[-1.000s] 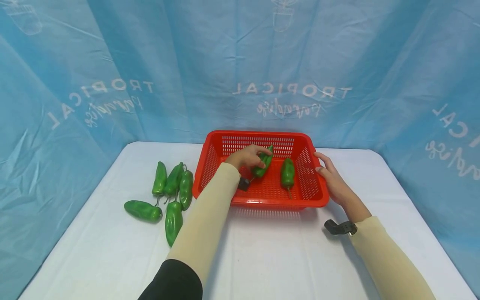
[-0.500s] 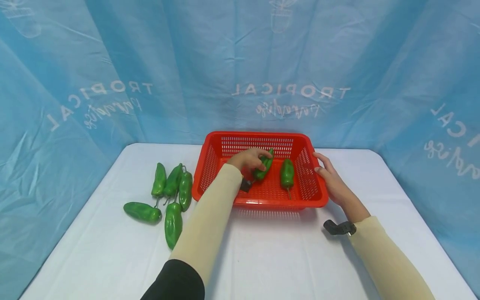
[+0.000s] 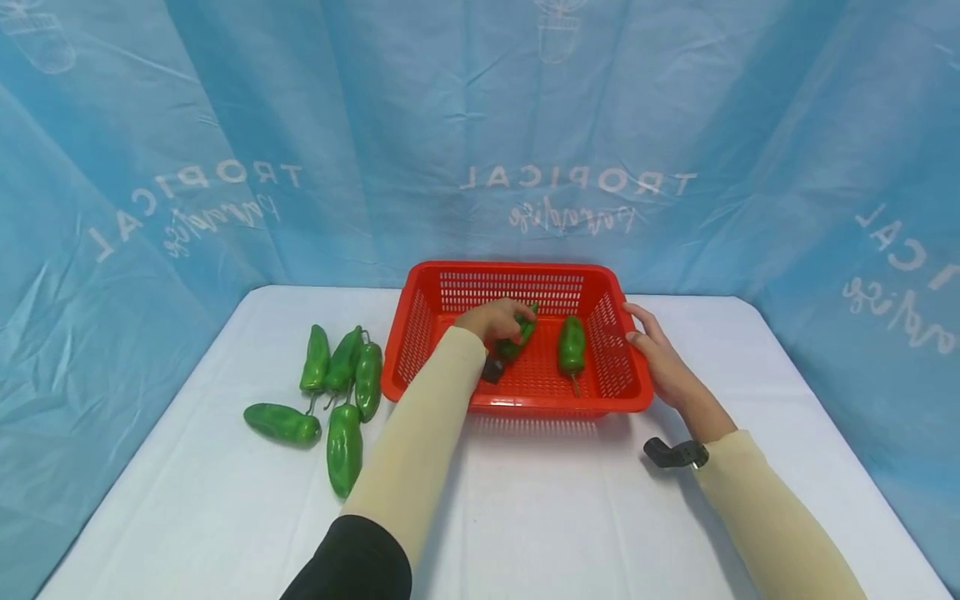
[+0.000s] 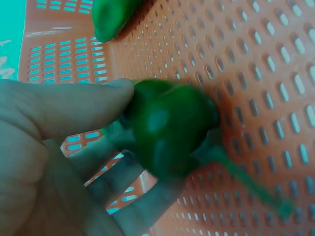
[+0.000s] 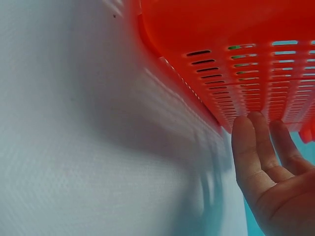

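In the head view my left hand (image 3: 491,319) reaches into a red plastic basket (image 3: 555,406) and holds a green pepper (image 4: 170,128). The left wrist view has the thumb on one side of the pepper and the fingers beneath, with its stem pointing away to the lower right. A second green pepper (image 3: 572,346) lies on the basket floor, to the right of the held one. My right hand (image 3: 663,358) is at the basket's right side. In the right wrist view its fingers (image 5: 243,142) are fairly straight and touch the slotted outer wall.
Several green peppers (image 3: 344,450) lie on the white tabletop (image 3: 540,508), left of the basket. Behind the table hangs a blue curtain (image 3: 360,167) with printed lettering. A black wrist device (image 3: 675,454) sits by the right cuff.
My left hand and the held pepper have shifted slightly left within the basket. The right hand keeps its place at the basket's side. The peppers on the table lie as before.
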`<action>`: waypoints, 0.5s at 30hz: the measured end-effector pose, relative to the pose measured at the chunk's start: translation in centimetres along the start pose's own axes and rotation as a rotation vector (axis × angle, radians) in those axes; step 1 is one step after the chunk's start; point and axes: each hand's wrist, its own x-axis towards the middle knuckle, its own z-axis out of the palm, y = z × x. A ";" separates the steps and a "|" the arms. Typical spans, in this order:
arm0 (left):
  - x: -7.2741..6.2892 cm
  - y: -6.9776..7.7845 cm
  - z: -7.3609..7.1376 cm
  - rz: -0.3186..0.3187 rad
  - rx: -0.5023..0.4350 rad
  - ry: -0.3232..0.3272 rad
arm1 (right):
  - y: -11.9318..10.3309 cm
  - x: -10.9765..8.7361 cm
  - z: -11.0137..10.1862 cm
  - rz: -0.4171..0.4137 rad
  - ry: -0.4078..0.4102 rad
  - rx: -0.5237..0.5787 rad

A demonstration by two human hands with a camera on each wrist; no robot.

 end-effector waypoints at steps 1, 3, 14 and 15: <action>0.0 0.0 0.0 -0.004 0.012 0.000 | 0.0 0.0 0.0 0.001 -0.001 0.000; 0.1 0.0 0.0 0.000 0.051 0.021 | -0.1 -0.1 0.1 0.000 -0.004 -0.003; -0.3 0.2 -0.1 -0.027 -0.103 0.076 | -0.1 -0.2 0.0 0.003 -0.001 -0.005; -0.3 0.2 -0.2 -0.034 -0.123 0.068 | -0.2 -0.2 0.0 0.003 -0.001 -0.006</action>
